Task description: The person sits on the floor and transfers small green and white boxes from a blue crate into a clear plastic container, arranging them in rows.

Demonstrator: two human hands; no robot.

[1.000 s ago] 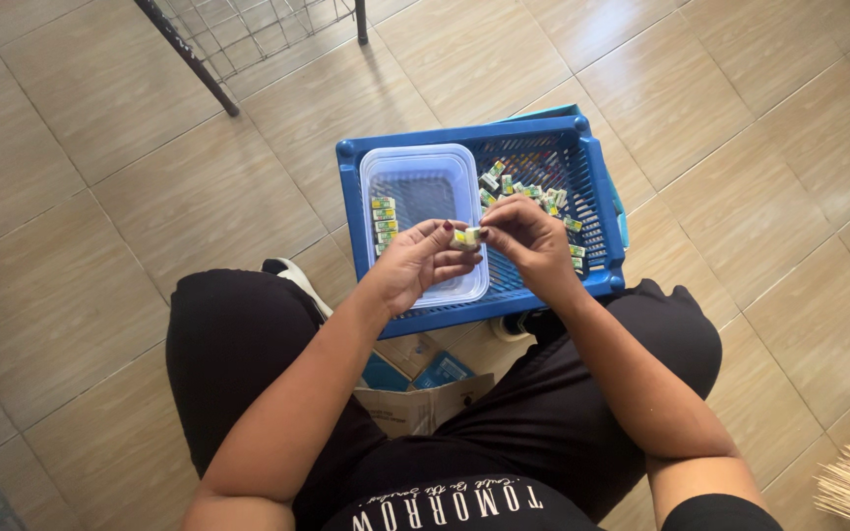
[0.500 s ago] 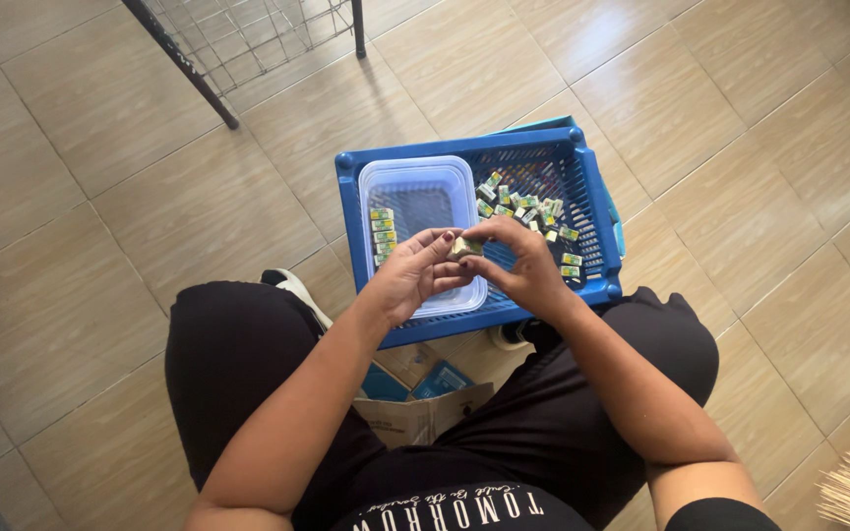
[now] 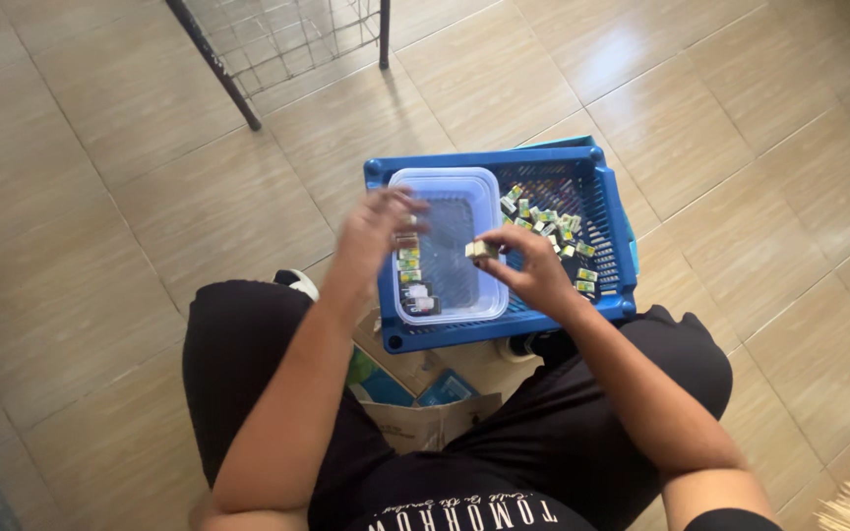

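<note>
Sitting over a blue slotted crate [image 3: 607, 211] at centre frame, a person holds their right hand [image 3: 528, 270] pinched on a small pale block [image 3: 481, 250] above a clear plastic tub [image 3: 450, 187] that rests in the crate's left half. The left hand [image 3: 376, 231], fingers spread and motion-blurred, hovers at the tub's left edge over a row of small green-and-yellow pieces [image 3: 410, 275] too tiny to identify. More such pieces [image 3: 553, 224] lie loose in the crate's right half, and wire shelving [image 3: 277, 39] is cut off at the upper left.

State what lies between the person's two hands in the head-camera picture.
In the head view, the clear plastic tub sitting in the blue crate lies between the left hand and the right hand, which pinches a small packet.
</note>
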